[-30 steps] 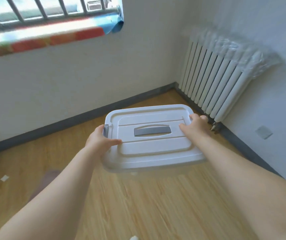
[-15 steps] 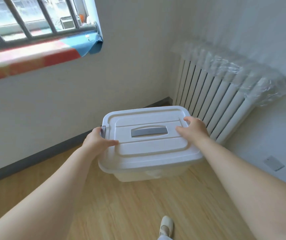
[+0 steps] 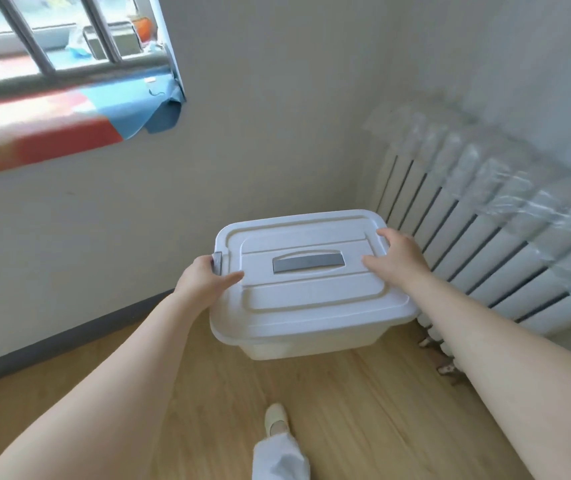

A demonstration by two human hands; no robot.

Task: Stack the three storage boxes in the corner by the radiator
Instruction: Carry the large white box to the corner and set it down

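I hold one storage box (image 3: 311, 306) in front of me, above the wooden floor. It is translucent white with a white lid and a flat grey handle (image 3: 308, 263) in the middle. My left hand (image 3: 204, 277) grips its left end by the grey latch. My right hand (image 3: 396, 256) grips the right end, thumb on the lid. The box is level and hides the room's corner behind it. No other storage box is in view.
A white radiator (image 3: 485, 251) wrapped in clear plastic runs along the right wall, close to the box's right end. The window sill (image 3: 52, 133) with a red and blue cover juts out at upper left. My foot (image 3: 275, 419) stands on the wood floor (image 3: 363, 410).
I have walked toward the corner with the box in both hands. The radiator and walls are much nearer, and the box now covers the corner floor. My grip is unchanged.
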